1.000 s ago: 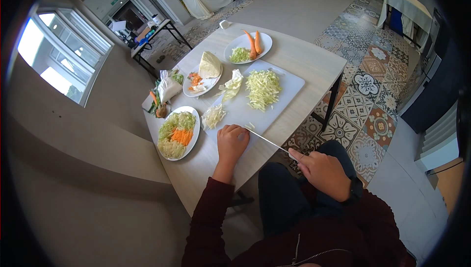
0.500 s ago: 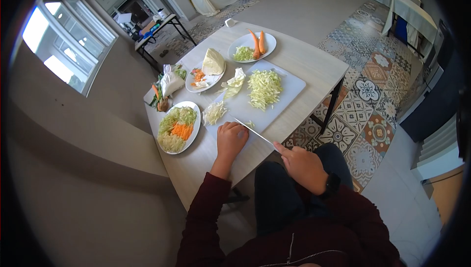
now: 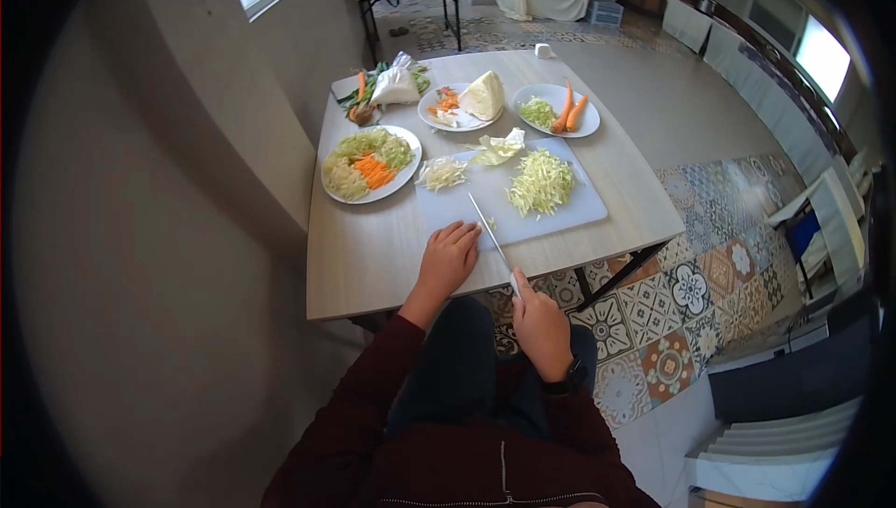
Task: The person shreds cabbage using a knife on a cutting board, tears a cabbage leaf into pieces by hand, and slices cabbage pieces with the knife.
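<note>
My right hand [image 3: 541,321] is closed around the handle of a kitchen knife [image 3: 489,232], whose blade points away over the white cutting board [image 3: 579,198]. Bunched fingers of my left hand [image 3: 449,254] press on the board's near edge, left of the blade; what lies under them is hidden. A few pale green cabbage bits [image 3: 491,223] show by the fingertips and blade. Shredded green cabbage [image 3: 541,182] is heaped on the board's right side. Paler shreds [image 3: 441,172] lie at its left edge, and a loose cabbage leaf [image 3: 499,147] at the back.
A plate [image 3: 412,142] of shredded vegetables stands left of the board. Behind are a plate [image 3: 455,126] with a cabbage wedge [image 3: 483,97] and another plate [image 3: 586,133] with shreds and two carrots [image 3: 569,112]. A plastic bag [image 3: 395,86] and vegetables lie at back left.
My head view has turned, so the table appears straighter and further right. The knife stays in my right hand and now points more directly away; my left hand remains at the board's near edge.
</note>
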Tool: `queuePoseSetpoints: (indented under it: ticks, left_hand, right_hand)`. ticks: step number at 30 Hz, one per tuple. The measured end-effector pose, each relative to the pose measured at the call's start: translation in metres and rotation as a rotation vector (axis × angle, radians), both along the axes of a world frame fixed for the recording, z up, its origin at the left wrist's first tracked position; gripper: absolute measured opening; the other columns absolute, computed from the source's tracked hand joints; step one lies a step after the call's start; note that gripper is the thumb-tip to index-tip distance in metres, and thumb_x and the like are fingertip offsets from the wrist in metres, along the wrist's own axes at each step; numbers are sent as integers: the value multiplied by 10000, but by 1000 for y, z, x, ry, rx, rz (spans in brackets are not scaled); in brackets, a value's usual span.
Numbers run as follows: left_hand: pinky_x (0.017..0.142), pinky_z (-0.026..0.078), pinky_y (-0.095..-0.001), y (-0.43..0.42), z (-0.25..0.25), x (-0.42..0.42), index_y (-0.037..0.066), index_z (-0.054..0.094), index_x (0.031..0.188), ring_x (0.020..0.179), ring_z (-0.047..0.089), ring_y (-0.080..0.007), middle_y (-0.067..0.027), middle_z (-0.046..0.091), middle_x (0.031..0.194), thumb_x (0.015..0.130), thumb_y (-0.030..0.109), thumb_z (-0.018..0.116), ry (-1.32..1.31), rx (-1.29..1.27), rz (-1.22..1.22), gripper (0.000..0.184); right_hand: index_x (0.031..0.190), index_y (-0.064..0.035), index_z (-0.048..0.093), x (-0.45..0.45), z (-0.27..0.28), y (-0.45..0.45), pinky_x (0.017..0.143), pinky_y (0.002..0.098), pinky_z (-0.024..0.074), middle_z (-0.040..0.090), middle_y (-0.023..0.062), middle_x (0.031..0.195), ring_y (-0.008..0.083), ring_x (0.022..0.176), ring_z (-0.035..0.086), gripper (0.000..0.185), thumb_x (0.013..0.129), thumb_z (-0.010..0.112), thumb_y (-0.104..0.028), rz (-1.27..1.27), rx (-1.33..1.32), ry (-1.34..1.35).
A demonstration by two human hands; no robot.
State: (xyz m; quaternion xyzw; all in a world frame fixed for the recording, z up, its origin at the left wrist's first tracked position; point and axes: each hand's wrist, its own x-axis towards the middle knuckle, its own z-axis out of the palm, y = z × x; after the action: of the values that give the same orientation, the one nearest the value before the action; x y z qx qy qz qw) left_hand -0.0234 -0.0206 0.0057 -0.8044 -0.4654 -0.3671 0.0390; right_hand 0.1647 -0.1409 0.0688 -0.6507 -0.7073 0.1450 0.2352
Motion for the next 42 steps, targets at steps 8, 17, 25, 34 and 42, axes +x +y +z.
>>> queuePoseSetpoints:
  ticks: [8, 17, 25, 34, 42]
  left_hand:
    - [993, 453, -422, -7, 2, 1, 33, 671, 1168, 1165, 601, -297, -108, 682, 1184, 866, 129, 656, -116, -26, 14, 316]
    - [1000, 447, -422, -7, 2, 1, 34, 671, 1139, 1163, 587, -292, -99, 670, 1185, 852, 132, 671, -106, -12, 22, 303]
    - [998, 445, -423, -6, -1, 1, 46, 682, 1134, 1155, 586, -292, -82, 679, 1170, 859, 137, 664, -97, -9, 20, 289]
    - [996, 444, -415, -6, -2, 1, 34, 707, 1106, 1149, 584, -287, -73, 684, 1156, 865, 139, 662, -93, 1, 21, 267]
    - [997, 441, -408, -6, -2, 2, 28, 714, 1099, 1142, 586, -282, -71, 687, 1147, 866, 142, 663, -101, -3, 28, 265]
  right_hand:
    - [1421, -61, 492, 17, 0, 2, 731, 497, 506, 663, 263, 888, 437, 833, 646, 489, 942, 558, -136, 71, -25, 162]
    - [1419, 16, 459, 20, 5, -5, 757, 499, 499, 656, 298, 975, 456, 874, 635, 498, 939, 541, -91, 153, 73, 188]
    - [1438, 11, 440, 13, 12, -16, 741, 500, 491, 643, 301, 928, 460, 850, 627, 522, 932, 538, -72, 146, 50, 188]
    - [1441, 27, 434, 9, 12, -27, 715, 488, 482, 626, 289, 867, 446, 801, 615, 548, 907, 547, -27, 171, 20, 129]
    - [1472, 14, 382, -4, 9, -37, 668, 495, 497, 605, 247, 810, 413, 742, 619, 560, 935, 522, -66, 171, -44, 17]
